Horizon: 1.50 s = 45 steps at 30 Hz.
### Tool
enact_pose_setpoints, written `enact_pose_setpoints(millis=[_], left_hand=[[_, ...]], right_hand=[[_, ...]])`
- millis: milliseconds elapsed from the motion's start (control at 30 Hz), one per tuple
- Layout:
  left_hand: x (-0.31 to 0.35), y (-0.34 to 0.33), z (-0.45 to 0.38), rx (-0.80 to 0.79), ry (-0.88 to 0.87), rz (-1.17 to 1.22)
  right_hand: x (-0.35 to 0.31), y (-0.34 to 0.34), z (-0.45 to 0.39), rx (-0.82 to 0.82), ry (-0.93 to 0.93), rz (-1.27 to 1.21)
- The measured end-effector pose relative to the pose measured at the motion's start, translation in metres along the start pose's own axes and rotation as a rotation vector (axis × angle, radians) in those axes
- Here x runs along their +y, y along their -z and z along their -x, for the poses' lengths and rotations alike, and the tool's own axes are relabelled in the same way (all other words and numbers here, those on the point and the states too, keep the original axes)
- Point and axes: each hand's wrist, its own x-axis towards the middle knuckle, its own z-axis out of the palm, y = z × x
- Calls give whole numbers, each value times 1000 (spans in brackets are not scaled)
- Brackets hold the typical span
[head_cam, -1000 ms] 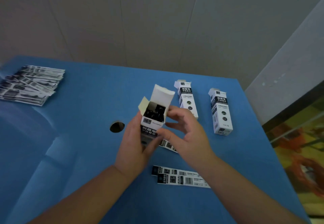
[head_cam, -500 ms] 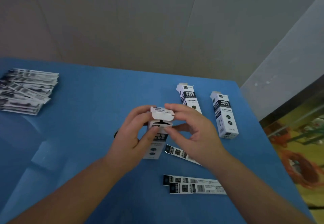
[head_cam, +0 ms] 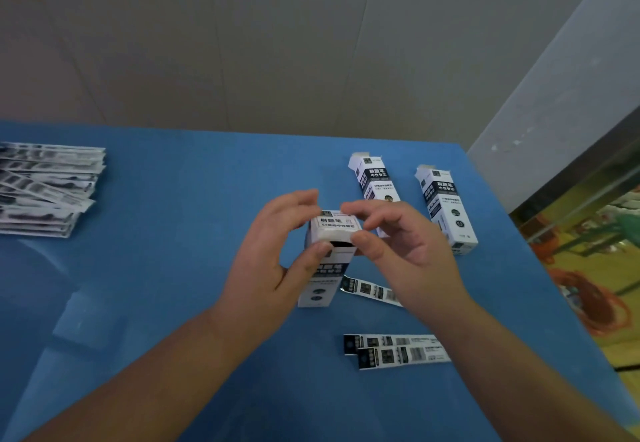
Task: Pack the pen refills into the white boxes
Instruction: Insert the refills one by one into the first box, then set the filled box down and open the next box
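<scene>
Near the middle of the blue bench [head_cam: 173,268] a white refill box [head_cam: 325,270] stands upright, printed in black, and both hands are busy at its top. The left hand [head_cam: 273,261] comes in from seven o'clock and grips the upper part of the box, thumb on the near face just under the lid and curled fingers [head_cam: 298,199] over the far edge. The right hand [head_cam: 401,244] reaches in from five o'clock and pinches the lid flap [head_cam: 334,228], thumb tip at the near right corner and forefinger on top of the far side; its other fingers hang loosely curled beside the box. The flap lies almost flat over the opening, with a dark gap showing under its near edge. Toward one o'clock from the held box two more white boxes lie flat on the bench, one close [head_cam: 372,182] and partly hidden behind the right hand, the other [head_cam: 446,209] farther right, both with their top flaps ajar. Just at four o'clock of the held box lies a single packet of pen refills [head_cam: 370,291], touching the bench and running under the right wrist. At five o'clock, nearer me, two refill packets [head_cam: 398,351] lie overlapped. Far off at nine o'clock a loose heap of refill packets [head_cam: 45,189] sits at the bench's left edge.
</scene>
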Motion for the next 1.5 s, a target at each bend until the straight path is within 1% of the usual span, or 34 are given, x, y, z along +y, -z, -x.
enact_pose_setpoints(millis=[33,100,167,267,333,400,467,567,633,700,800,867,967,1033,1100,1200,1267,1400,1500], left_hand=[[-1,1,0,1,-29,-48],[0,1,-2,7,-48,-69],[1,0,-3,12,-49,-69],[-1,-1,-2,31,-28,-79],[-1,-1,-1,40,-45,-98],[-1,-2,-1,44,-56,-108],[-2,-3,1,55,-37,-102],[-3,-6,7,71,-19,-62],[-6,-11,13,70,-22,-47],[-9,-20,23,65,39,-12],[-15,-39,42,54,291,64],[-21,-50,52,23,416,35],[-28,-57,58,20,434,-82],[-30,-61,55,47,487,-132],[-33,-63,48,81,538,-179],[-39,-64,27,113,538,-247],[-46,-65,11,129,558,-266],[-65,-78,-20,161,583,-247],[-82,-92,-40,181,581,-237]], right_hand=[[0,0,1,-3,20,30],[1,-2,2,6,56,83],[3,-4,3,20,61,70],[4,-5,5,16,12,21],[4,-5,5,17,-25,-34],[3,-5,5,-5,25,-30],[4,-4,4,-57,101,55],[4,-1,4,-126,134,133],[6,1,4,-145,173,184],[8,2,3,-148,191,181],[12,2,3,-150,200,162],[15,2,4,-154,203,179],[17,7,5,-204,204,181],[21,17,4,-246,207,238],[26,33,4,-211,169,327],[39,65,3,-96,63,476],[49,87,4,-59,-4,588],[64,125,10,-23,-69,726],[70,146,16,-46,-107,783]])
